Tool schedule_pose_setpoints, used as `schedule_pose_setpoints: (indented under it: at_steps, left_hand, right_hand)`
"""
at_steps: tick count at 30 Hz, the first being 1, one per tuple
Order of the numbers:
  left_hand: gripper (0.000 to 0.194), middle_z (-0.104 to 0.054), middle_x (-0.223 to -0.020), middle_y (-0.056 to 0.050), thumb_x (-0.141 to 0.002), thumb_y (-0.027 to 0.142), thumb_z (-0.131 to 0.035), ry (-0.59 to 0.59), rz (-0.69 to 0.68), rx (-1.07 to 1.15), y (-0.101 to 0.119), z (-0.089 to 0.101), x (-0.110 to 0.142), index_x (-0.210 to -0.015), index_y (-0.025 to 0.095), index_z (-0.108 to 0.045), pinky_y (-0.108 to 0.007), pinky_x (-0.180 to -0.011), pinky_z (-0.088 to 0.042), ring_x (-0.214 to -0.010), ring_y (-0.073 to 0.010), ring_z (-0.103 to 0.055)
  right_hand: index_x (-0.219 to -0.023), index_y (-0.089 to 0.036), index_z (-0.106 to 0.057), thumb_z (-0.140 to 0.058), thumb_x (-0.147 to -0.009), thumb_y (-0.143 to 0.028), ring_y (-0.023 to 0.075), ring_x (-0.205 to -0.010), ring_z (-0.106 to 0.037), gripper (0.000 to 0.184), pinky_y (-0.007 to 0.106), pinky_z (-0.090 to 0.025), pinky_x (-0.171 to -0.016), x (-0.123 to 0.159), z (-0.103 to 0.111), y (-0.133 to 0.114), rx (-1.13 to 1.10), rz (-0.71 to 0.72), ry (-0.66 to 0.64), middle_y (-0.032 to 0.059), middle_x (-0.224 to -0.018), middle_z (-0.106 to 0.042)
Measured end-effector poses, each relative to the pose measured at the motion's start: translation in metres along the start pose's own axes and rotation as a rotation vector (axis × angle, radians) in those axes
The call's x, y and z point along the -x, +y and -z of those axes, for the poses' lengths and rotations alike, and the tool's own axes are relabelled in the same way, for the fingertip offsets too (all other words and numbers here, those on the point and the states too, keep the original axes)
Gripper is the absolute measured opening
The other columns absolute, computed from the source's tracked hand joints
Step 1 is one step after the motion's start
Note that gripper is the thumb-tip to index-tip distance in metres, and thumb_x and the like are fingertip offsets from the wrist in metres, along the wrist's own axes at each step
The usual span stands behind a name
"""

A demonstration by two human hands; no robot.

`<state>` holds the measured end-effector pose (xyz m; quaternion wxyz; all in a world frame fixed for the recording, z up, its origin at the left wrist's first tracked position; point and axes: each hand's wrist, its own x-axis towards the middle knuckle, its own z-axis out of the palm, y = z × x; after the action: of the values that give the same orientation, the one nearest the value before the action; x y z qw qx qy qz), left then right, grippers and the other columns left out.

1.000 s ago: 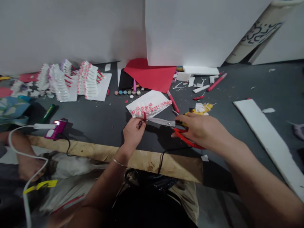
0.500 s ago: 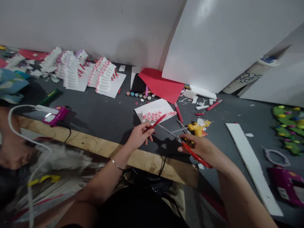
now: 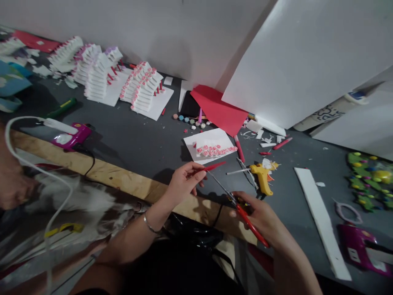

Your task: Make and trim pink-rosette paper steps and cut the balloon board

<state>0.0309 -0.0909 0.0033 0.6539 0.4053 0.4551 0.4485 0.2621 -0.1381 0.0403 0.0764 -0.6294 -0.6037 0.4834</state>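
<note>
My left hand (image 3: 184,184) is closed in a pinch on a narrow red strip (image 3: 216,166), whose pointed end sticks out to the right. My right hand (image 3: 260,215) grips a pair of scissors (image 3: 250,224) with red handles. The scissor tips reach the strip close to my left fingertips; whether they touch it I cannot tell. Just beyond the strip, a white sheet (image 3: 192,148) bears a white piece edged with pink-and-white rosettes (image 3: 211,151). Right of it lies a yellow glue gun (image 3: 262,179), nozzle pointing left.
White models with pink edges (image 3: 144,92) stand at the back left. Red sheet (image 3: 221,108), markers (image 3: 239,148) and white scraps lie at the back. A long white strip (image 3: 319,219) and a purple device (image 3: 362,248) are rightward. Another person's hand (image 3: 14,180) is at far left.
The view has shifted, so the table's things sit differently in it. My hands have drawn slightly nearer the table's front edge, and the glue gun shows more fully.
</note>
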Motion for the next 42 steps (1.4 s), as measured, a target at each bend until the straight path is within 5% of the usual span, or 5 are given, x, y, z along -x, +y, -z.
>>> schedule_pose_setpoints:
  at_steps: [10, 18, 42]
  left_hand:
    - [0.023, -0.056, -0.064, 0.002, -0.080, 0.040, -0.065, 0.018, -0.010, -0.083, -0.001, 0.003, 0.008, -0.087, 0.018, -0.063, -0.014, -0.034, -0.036, -0.049, -0.0071, -0.053]
    - [0.019, -0.056, -0.065, 0.002, -0.082, 0.038, -0.065, 0.025, -0.051, -0.094, -0.003, 0.004, 0.014, -0.087, 0.019, -0.065, -0.014, -0.034, -0.037, -0.049, -0.0066, -0.052]
    - [0.021, -0.058, -0.057, 0.004, -0.080, 0.038, -0.069, 0.022, -0.035, -0.031, -0.004, -0.012, 0.020, -0.083, 0.018, -0.065, -0.016, -0.032, -0.040, -0.041, -0.0077, -0.052]
  right_hand:
    - [-0.111, -0.024, -0.069, -0.067, -0.077, -0.047, 0.0229, -0.087, -0.070, 0.041, 0.030, -0.055, -0.075, 0.007, -0.024, 0.017, 0.119, 0.116, 0.195, 0.0062, -0.100, -0.074]
    - [-0.113, -0.025, -0.066, -0.063, -0.081, -0.042, 0.0229, -0.085, -0.070, 0.037, 0.030, -0.055, -0.069, 0.015, -0.037, 0.018, 0.270, 0.174, 0.343, 0.0079, -0.104, -0.071]
    - [-0.118, -0.025, -0.060, -0.061, -0.084, -0.039, 0.0248, -0.087, -0.069, 0.036, 0.034, -0.054, -0.072, 0.024, -0.050, 0.025, 0.263, 0.157, 0.367, 0.0090, -0.109, -0.068]
